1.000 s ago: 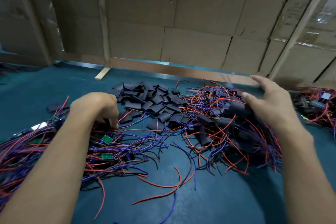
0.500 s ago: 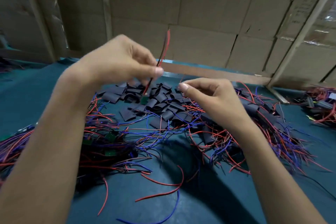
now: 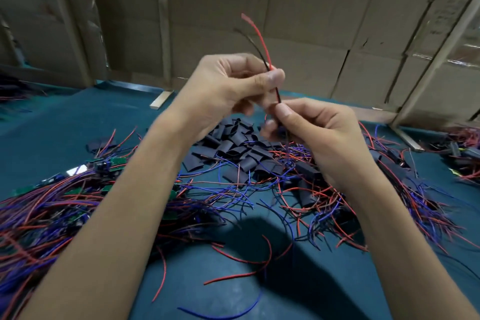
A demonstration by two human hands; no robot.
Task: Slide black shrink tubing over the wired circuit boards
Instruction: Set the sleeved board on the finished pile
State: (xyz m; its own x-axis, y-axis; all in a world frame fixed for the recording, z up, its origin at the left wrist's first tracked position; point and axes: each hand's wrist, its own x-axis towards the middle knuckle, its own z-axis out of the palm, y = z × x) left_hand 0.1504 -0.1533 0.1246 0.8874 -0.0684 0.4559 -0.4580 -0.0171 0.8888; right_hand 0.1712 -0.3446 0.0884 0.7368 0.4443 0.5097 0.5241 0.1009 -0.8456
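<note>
- Left hand (image 3: 228, 86) pinches a red and black wire pair (image 3: 262, 47) between thumb and fingers, raised above the table (image 3: 65, 125)
- Right hand (image 3: 311, 125) pinches the same wires just below; what it holds beneath is blurred
- Black tubing pile (image 3: 233, 148) lies under the hands, wired boards (image 3: 52, 205) heaped left
- Bare table at near edge

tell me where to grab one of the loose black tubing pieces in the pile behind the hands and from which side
Judging by the pile of black tubing pieces, pick one lying on top at the near edge and come down from above. They lie flattened, so pinching the two long folded edges between thumb and forefinger should bow the mouth open for the wires that the left hand holds.
</note>
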